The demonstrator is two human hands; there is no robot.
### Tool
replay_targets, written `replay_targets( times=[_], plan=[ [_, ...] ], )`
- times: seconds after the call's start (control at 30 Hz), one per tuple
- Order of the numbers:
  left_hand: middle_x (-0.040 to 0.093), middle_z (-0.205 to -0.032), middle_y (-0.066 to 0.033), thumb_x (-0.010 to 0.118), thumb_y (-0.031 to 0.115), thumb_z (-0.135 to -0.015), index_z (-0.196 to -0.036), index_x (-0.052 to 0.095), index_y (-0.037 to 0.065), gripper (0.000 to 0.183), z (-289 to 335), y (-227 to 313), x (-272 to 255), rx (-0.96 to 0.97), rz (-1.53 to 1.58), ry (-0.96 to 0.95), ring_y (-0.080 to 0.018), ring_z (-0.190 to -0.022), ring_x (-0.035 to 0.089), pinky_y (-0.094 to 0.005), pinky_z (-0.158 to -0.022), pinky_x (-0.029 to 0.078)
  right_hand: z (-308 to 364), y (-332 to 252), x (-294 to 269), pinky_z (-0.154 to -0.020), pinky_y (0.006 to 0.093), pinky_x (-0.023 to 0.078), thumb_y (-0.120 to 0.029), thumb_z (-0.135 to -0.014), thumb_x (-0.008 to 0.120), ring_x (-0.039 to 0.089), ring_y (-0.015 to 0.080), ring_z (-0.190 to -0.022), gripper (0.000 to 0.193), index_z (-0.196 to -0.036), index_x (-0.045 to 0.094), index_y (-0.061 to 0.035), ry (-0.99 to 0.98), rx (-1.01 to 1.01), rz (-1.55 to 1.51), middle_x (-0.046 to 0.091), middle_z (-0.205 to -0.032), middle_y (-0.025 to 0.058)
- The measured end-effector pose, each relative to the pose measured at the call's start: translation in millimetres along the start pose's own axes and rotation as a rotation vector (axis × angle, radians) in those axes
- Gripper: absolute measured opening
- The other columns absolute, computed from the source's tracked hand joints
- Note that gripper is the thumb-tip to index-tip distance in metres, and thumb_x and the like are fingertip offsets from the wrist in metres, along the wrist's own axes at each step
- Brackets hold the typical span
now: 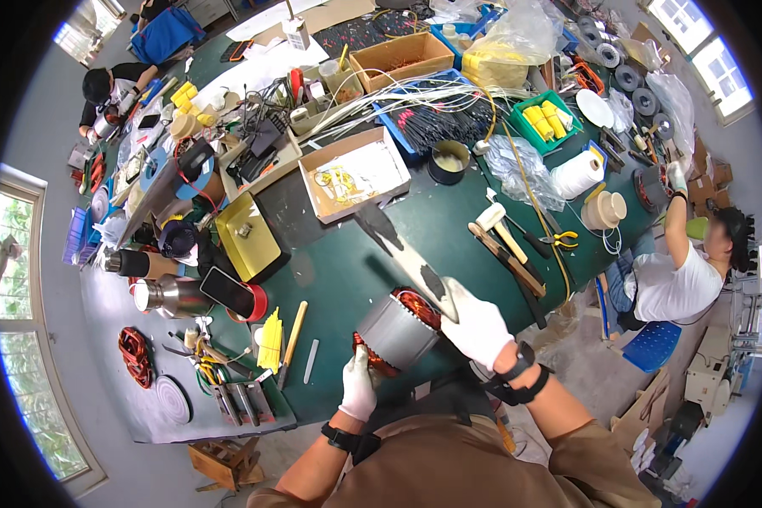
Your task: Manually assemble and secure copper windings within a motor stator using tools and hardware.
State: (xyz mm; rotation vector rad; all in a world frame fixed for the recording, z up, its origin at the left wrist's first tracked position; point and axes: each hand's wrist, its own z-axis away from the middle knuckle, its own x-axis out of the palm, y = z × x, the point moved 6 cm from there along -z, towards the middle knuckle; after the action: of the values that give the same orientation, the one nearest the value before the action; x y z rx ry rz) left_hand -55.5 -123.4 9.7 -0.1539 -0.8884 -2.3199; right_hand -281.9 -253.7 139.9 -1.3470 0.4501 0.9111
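Note:
A motor stator [391,337], a grey metal cylinder with copper windings bulging from both ends, stands tilted at the table's near edge in front of me. My left hand [359,388], in a white glove, grips the copper winding at its lower left end. In my gloved right hand [476,322], beside the upper right winding, is the near end of a long flat bar [415,264], white with dark patches. The bar points away from me to the far left. My right fingertips are partly hidden.
Left of the stator lie a wooden-handled tool [295,332], yellow strips [270,340] and a phone [227,289]. A cardboard tray [354,151] sits farther back. To the right are a mallet [501,229] and yellow-handled pliers [559,240]. A co-worker [681,271] sits at the right.

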Motion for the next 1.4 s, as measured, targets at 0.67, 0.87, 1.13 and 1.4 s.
replay_targets(
  times=[0.67,0.87,1.13,1.4],
  plan=[
    [0.070,-0.127,-0.0154,0.052,0.050,-0.110,-0.137,0.059,-0.003,0.061,-36.3,27.4,-25.6,-0.086,-0.012,-0.089,-0.0265,-0.110,0.073,-0.0427,-0.092,0.061,20.5,6.6,29.2,-0.071,0.0449,0.059,-0.022,-0.092,0.064,0.071,0.0368,-0.082,0.043,-0.128,0.056,0.0010,0.165,-0.086,0.246,0.068,-0.102,0.0198],
    [0.072,-0.114,-0.0090,0.053,0.043,-0.110,-0.129,0.060,0.000,0.048,-21.7,36.0,-19.6,0.066,-0.215,0.020,-0.0176,-0.094,0.072,-0.0343,-0.085,0.059,16.6,37.3,56.6,-0.072,0.0448,0.059,-0.024,-0.091,0.067,0.071,0.0388,-0.079,0.036,-0.119,0.057,-0.0026,-0.007,-0.006,0.298,0.069,-0.102,0.0201],
    [0.063,-0.087,-0.0011,0.061,0.036,-0.108,-0.105,0.061,0.004,0.032,-13.5,16.9,-23.8,0.108,-0.288,-0.001,-0.0058,-0.064,0.052,-0.0242,-0.062,0.050,3.8,10.9,33.3,-0.070,0.0448,0.058,-0.020,-0.091,0.067,0.070,0.0359,-0.079,0.033,-0.117,0.058,-0.0009,-0.066,-0.117,0.354,0.066,-0.093,0.0189],
    [0.067,-0.093,-0.0029,0.069,0.035,-0.104,-0.102,0.062,0.003,0.033,-3.2,0.1,-18.6,0.136,-0.199,-0.015,-0.0099,-0.081,0.065,-0.0277,-0.073,0.057,17.5,-9.9,21.0,-0.067,0.0451,0.058,-0.021,-0.092,0.066,0.071,0.0368,-0.075,0.037,-0.122,0.054,-0.0016,-0.105,-0.102,0.347,0.067,-0.093,0.0181]
  ],
)
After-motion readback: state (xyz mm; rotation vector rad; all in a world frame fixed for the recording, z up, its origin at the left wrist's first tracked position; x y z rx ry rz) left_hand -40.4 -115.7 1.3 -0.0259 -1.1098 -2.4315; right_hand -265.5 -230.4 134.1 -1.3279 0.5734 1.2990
